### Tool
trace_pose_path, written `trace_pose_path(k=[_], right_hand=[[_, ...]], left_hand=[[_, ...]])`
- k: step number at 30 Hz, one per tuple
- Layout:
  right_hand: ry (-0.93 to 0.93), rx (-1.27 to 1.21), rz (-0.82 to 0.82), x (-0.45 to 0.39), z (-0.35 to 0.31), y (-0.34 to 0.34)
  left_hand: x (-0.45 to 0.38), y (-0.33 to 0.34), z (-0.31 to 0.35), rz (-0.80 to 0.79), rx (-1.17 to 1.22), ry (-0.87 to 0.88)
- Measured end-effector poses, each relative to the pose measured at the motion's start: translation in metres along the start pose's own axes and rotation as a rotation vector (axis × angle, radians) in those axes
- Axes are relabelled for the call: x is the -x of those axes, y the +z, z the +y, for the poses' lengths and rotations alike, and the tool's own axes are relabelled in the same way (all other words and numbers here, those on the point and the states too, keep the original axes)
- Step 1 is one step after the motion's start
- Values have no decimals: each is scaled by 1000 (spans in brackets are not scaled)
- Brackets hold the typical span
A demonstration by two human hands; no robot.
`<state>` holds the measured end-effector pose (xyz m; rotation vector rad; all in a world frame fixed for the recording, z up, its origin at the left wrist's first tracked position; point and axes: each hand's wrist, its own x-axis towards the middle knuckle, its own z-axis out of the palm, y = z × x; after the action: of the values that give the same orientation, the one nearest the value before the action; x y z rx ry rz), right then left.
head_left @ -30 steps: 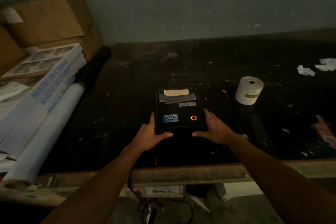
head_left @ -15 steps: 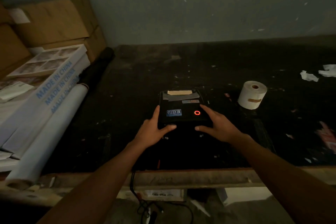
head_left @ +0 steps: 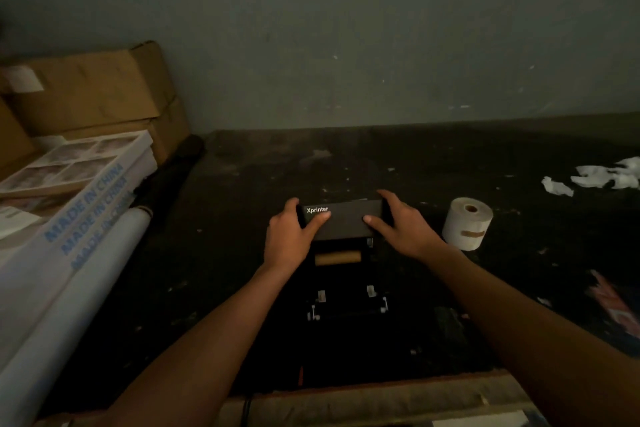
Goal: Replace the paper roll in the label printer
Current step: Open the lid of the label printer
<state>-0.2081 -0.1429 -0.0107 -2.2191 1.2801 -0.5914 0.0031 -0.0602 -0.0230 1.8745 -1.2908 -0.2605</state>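
The black label printer [head_left: 346,302] sits on the dark table [head_left: 450,156] with its lid [head_left: 346,222] swung up and back; the lid reads "Xprinter". My left hand [head_left: 289,236] grips the lid's left end and my right hand [head_left: 403,225] grips its right end. Inside the open bay lies a bare brown cardboard core [head_left: 337,257]. A full white paper roll [head_left: 467,222] with a strip of brown tape stands on end to the right of the printer, apart from my right hand.
Cardboard boxes [head_left: 86,90], flat white cartons marked "MADE IN CHINA" [head_left: 86,211] and a long white tube [head_left: 69,305] fill the left side. Crumpled white paper scraps [head_left: 595,178] lie at the far right. The wooden table edge [head_left: 381,395] runs along the front; a wall stands behind.
The printer lid has been swung open and up, exposing the bay and the empty core. Both hands moved from the printer's front corners up onto the raised lid.
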Motion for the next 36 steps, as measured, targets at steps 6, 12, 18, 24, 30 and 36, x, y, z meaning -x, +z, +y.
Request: trace_pose_path(k=[6,12,18,24,30,36], right_hand=[[4,-163,108,-47,-4,3],[12,-313,164,-95,-4,11],[63,-339,153,-124,2,16],[91,-385,158,-131,4,15],[196,-534,334,-97,16,7],[294,-367,143,-30,53,58]], left_hand=[[-48,10,7,100,87,-69],[-98,17,6,96,130,-147],[-124,27,2,126,121,-236],[-129,22,6,34,38,-260],[-76,-4,-27,-91,53,-78],[-11,18,-77,-433,32,32]])
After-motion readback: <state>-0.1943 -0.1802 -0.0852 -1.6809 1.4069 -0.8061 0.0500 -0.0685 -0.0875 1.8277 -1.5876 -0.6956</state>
